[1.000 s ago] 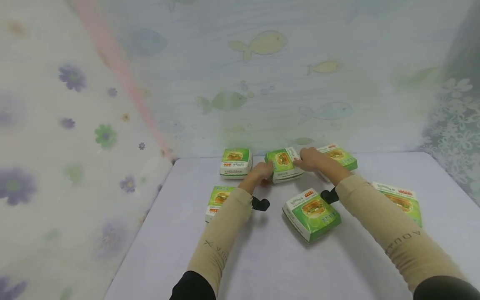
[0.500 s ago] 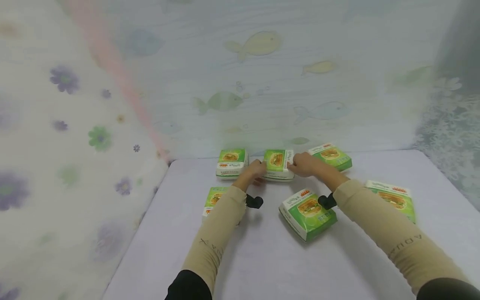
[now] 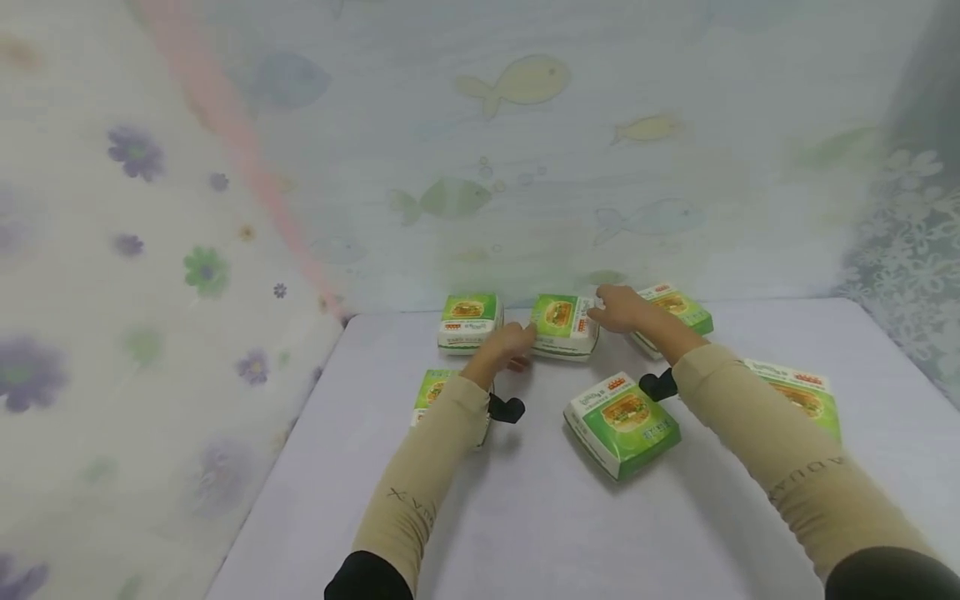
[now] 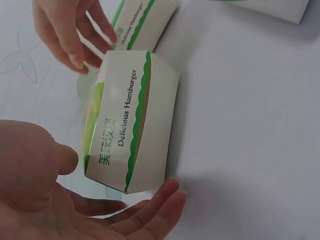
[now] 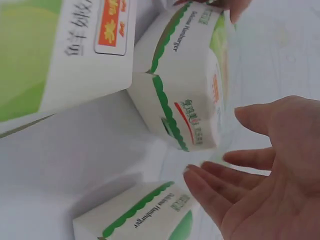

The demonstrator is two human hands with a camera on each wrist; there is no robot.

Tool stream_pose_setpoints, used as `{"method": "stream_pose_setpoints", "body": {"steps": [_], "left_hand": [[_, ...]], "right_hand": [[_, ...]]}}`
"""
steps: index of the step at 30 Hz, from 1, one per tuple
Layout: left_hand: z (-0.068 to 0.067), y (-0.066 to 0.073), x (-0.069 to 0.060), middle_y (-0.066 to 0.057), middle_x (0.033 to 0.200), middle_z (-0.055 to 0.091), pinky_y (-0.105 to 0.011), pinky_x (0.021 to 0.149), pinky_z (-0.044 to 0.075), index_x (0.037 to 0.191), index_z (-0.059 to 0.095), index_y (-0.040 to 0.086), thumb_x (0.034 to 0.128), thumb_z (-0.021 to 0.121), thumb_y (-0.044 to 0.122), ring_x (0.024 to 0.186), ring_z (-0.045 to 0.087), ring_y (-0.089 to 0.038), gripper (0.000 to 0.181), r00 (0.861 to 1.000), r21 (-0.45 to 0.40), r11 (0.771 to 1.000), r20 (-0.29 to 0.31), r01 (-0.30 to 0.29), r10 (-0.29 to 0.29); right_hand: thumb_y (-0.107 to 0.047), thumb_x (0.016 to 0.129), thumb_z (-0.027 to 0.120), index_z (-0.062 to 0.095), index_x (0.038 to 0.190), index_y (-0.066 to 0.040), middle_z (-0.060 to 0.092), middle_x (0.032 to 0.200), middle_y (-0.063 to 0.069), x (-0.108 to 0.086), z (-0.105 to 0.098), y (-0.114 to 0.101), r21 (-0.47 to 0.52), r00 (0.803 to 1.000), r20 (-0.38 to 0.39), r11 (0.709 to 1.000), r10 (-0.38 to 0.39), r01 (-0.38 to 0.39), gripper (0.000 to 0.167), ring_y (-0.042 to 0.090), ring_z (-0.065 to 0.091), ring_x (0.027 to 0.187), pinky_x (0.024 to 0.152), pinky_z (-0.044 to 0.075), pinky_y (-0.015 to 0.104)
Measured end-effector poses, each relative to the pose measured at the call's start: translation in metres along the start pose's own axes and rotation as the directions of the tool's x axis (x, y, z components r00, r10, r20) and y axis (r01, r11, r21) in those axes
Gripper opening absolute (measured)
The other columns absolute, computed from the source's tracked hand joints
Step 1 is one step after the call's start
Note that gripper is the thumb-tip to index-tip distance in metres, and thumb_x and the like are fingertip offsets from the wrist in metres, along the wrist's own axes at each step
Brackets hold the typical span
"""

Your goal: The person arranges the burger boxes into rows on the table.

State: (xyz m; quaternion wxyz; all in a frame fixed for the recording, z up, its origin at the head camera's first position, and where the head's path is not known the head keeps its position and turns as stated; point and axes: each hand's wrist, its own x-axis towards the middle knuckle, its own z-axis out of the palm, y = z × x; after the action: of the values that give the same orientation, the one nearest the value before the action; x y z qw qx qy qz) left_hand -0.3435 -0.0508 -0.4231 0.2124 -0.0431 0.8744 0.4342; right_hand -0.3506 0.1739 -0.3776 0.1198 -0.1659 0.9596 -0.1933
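Observation:
A green and white hamburger box [image 3: 564, 327] lies flat at the middle of the back row. My left hand [image 3: 506, 346] is at its left side; in the left wrist view the fingers [image 4: 150, 210] are loosely extended beside the box's end, and whether they touch it is unclear. My right hand [image 3: 621, 310] hovers at the box's right, between it and the back right box [image 3: 678, 310]. In the right wrist view a gap shows between the right hand [image 5: 280, 170] and the middle box [image 5: 175, 85], with thumb and fingers spread.
More hamburger boxes lie on the white table [image 3: 540, 533]: one back left [image 3: 470, 323], one front left [image 3: 433, 390] partly behind the left sleeve, one slanted in front [image 3: 622, 427], one at right [image 3: 813, 398] partly behind the right sleeve. A patterned curtain [image 3: 525, 167] hangs behind.
The middle box has turned from slanted to nearly square with the table's back edge. Both hands held its sides earlier; now the fingers have loosened and the right hand has come away.

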Motion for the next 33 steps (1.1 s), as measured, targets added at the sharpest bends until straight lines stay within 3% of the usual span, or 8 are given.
{"method": "stream_pose_setpoints", "body": {"steps": [4, 8, 13, 16, 19, 22, 27, 33], "left_hand": [[0.007, 0.001, -0.005, -0.022, 0.134, 0.054, -0.041, 0.089, 0.058, 0.153, 0.033, -0.007, 0.1119, 0.034, 0.036, 0.106, 0.066, -0.034, 0.059, 1.000, -0.066, 0.998, 0.018, 0.007, -0.006], [0.008, 0.001, -0.006, -0.025, 0.139, 0.049, -0.045, 0.095, 0.056, 0.155, 0.026, -0.009, 0.1117, 0.034, 0.030, 0.111, 0.065, -0.039, 0.059, 0.999, -0.138, 0.990, 0.038, -0.006, 0.011], [0.000, 0.003, 0.004, -0.025, 0.134, 0.053, -0.045, 0.096, 0.055, 0.149, 0.036, -0.010, 0.1106, 0.036, 0.024, 0.109, 0.064, -0.036, 0.051, 0.998, -0.123, 0.991, -0.023, -0.056, 0.053], [-0.007, 0.004, 0.010, -0.024, 0.134, 0.054, -0.044, 0.094, 0.056, 0.148, 0.039, -0.008, 0.1102, 0.036, 0.024, 0.109, 0.061, -0.033, 0.050, 0.997, -0.091, 0.994, -0.068, -0.052, 0.046], [-0.012, 0.004, 0.013, -0.023, 0.136, 0.053, -0.045, 0.093, 0.056, 0.151, 0.038, -0.006, 0.1110, 0.035, 0.026, 0.112, 0.060, -0.033, 0.051, 0.997, -0.087, 0.995, -0.067, -0.040, 0.035], [-0.013, 0.005, 0.015, -0.022, 0.133, 0.054, -0.045, 0.092, 0.057, 0.151, 0.037, -0.004, 0.1117, 0.035, 0.029, 0.112, 0.062, -0.034, 0.051, 0.998, -0.109, 0.993, -0.053, -0.034, 0.028], [-0.007, 0.005, 0.012, -0.019, 0.126, 0.052, -0.042, 0.089, 0.059, 0.154, 0.029, -0.005, 0.1122, 0.035, 0.035, 0.111, 0.060, -0.033, 0.058, 0.999, -0.082, 0.997, -0.035, -0.018, 0.015], [0.000, 0.009, -0.005, -0.019, 0.140, 0.049, -0.044, 0.094, 0.056, 0.156, 0.028, -0.004, 0.1118, 0.037, 0.034, 0.118, 0.060, -0.038, 0.059, 0.996, -0.126, 0.992, 0.084, 0.022, -0.011]], "right_hand": [[-0.019, 0.108, 0.044, 0.023, 0.152, 0.019, 0.027, 0.157, 0.038, 0.004, 0.004, 0.006, 0.066, 1.000, 0.015, 0.997, 0.027, -0.028, 0.062, 0.052, 0.026, 0.147, 0.121, 0.024, 0.058], [-0.019, 0.106, 0.048, 0.033, 0.148, 0.017, 0.037, 0.152, 0.037, 0.006, 0.007, 0.010, 0.068, 1.000, 0.026, 0.998, 0.003, -0.005, 0.057, 0.052, 0.034, 0.143, 0.118, 0.029, 0.059], [-0.019, 0.103, 0.056, 0.055, 0.121, 0.015, 0.061, 0.119, 0.032, 0.005, 0.006, 0.008, 0.046, 1.000, -0.002, 0.999, -0.030, 0.030, 0.038, 0.043, 0.060, 0.106, 0.091, 0.050, 0.053], [-0.020, 0.102, 0.059, 0.060, 0.108, 0.011, 0.064, 0.096, 0.021, 0.005, 0.005, 0.003, 0.047, 0.999, -0.014, 0.998, -0.044, 0.045, 0.032, 0.029, 0.057, 0.081, 0.073, 0.050, 0.042], [-0.022, 0.102, 0.060, 0.062, 0.100, 0.008, 0.060, 0.084, 0.014, 0.005, 0.004, -0.001, 0.043, 0.999, -0.010, 0.998, -0.052, 0.053, 0.030, 0.022, 0.050, 0.071, 0.065, 0.044, 0.036], [-0.022, 0.103, 0.058, 0.061, 0.109, 0.013, 0.064, 0.094, 0.022, 0.004, 0.002, -0.002, 0.032, 0.999, 0.001, 0.999, -0.042, 0.042, 0.035, 0.029, 0.057, 0.078, 0.071, 0.049, 0.039], [-0.019, 0.106, 0.048, 0.050, 0.134, 0.020, 0.056, 0.132, 0.037, 0.003, -0.001, 0.002, 0.017, 1.000, 0.015, 1.000, -0.022, 0.022, 0.048, 0.051, 0.055, 0.122, 0.100, 0.048, 0.057], [-0.019, 0.108, 0.042, 0.047, 0.137, 0.020, 0.052, 0.136, 0.039, 0.003, 0.001, 0.010, 0.029, 0.998, 0.059, 1.000, -0.005, 0.003, 0.049, 0.053, 0.050, 0.127, 0.104, 0.045, 0.058]]}}
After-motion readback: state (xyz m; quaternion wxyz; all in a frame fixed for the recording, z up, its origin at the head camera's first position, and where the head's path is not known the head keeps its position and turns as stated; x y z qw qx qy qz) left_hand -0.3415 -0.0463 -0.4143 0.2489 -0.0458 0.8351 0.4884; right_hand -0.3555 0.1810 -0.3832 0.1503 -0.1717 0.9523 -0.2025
